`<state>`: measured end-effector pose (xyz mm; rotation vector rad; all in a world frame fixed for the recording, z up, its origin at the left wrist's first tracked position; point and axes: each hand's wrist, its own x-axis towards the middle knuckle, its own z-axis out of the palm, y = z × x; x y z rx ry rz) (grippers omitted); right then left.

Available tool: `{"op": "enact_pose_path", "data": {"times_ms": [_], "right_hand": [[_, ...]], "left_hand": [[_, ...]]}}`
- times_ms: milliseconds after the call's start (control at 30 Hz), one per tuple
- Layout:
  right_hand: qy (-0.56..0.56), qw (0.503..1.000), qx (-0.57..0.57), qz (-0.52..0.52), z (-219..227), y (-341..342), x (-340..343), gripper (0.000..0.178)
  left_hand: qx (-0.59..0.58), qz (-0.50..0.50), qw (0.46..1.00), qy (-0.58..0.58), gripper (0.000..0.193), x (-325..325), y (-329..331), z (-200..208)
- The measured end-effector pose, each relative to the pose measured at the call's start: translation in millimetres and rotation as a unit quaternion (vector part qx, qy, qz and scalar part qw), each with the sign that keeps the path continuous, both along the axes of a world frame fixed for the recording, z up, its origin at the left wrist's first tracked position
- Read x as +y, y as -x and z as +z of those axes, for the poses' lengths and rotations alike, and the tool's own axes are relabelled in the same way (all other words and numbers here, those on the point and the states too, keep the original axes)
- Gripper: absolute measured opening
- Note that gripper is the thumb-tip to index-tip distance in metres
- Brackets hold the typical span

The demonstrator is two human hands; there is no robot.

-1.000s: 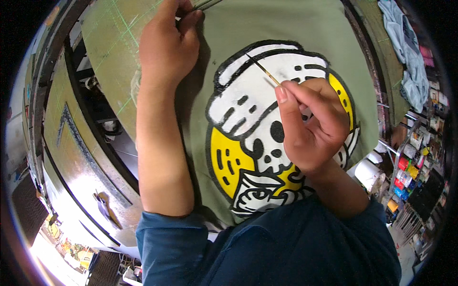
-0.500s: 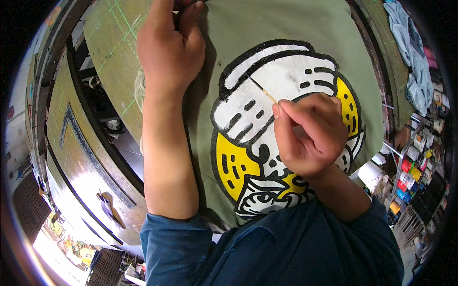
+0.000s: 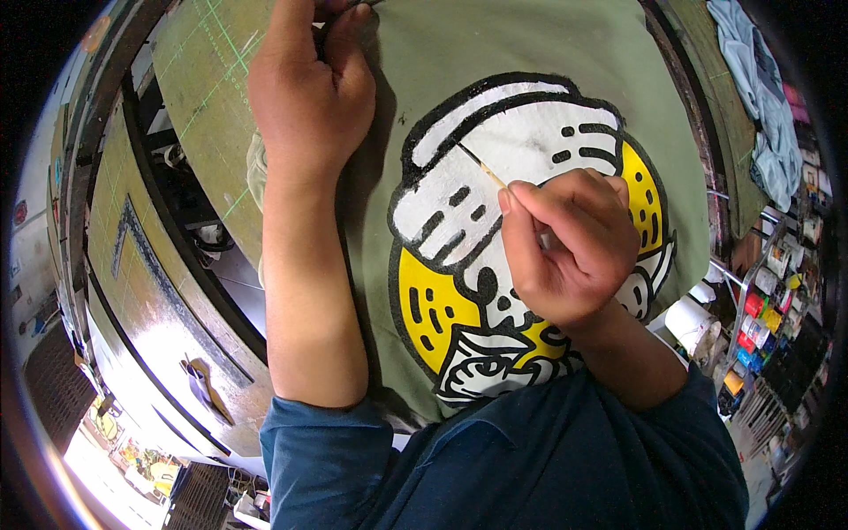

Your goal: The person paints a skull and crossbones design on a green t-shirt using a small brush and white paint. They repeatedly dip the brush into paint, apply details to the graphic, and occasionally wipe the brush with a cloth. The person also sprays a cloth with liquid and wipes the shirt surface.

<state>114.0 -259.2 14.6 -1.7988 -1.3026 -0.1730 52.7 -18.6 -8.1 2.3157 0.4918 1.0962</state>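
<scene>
Green cloth (image 3: pixel 548 44): one, lying spread beneath both hands, its left side running under the left forearm.
Board (image 3: pixel 199 53): one, marked with green lines, sitting to the left of the cloth.
Print (image 3: pixel 530 132): one, black, white and yellow, skull in a hat, covering the middle of the cloth; the right hand is hiding part of it, the left hand is resting clear of it, up and to its left.
Blue cloth (image 3: pixel 764 106): one, crumpled, hanging at the upper right.
Left hand (image 3: pixel 314 97): reaching to the top edge of view, over the cloth's upper left; its fingertips are running partly out of sight, so whether it is gripping anything cannot be told.
Right hand (image 3: pixel 574 243): hovering over the print, thumb and forefinger pinching the brush.
White tub (image 3: pixel 689 322): one, standing right of the cloth.
Brush (image 3: pixel 481 166): one, thin, pointing up and left from the right fingertips, its dark tip ending at the hat's black line; contact is not showing clearly.
</scene>
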Motion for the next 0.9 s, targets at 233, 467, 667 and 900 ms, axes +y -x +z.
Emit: {"op": "enact_pose_path", "data": {"times_ms": [233, 467, 667, 900], "right_hand": [[0.01, 1.0, 0.017, -0.015, -0.1, 0.9, -0.5, 0.023], [-0.005, 0.999, 0.026, -0.022, -0.5, 0.0, 1.1, 0.021], [-0.01, 0.997, 0.059, -0.039, -0.4, 1.8, 0.9, 0.02], [-0.01, 0.999, 0.034, -0.01, 2.9, -0.4, 0.9, 0.021]], "left_hand": [[0.026, 0.015, 1.0, 0.006, 0.013, -2.3, 0.3, 3.2], [0.012, 0.006, 1.0, 0.014, 0.015, -1.5, 0.3, 1.8], [0.032, 0.016, 0.999, -0.013, 0.014, -2.6, 2.0, 4.0], [0.03, 0.015, 0.999, 0.001, 0.012, -5.0, 0.4, 5.8]]}}
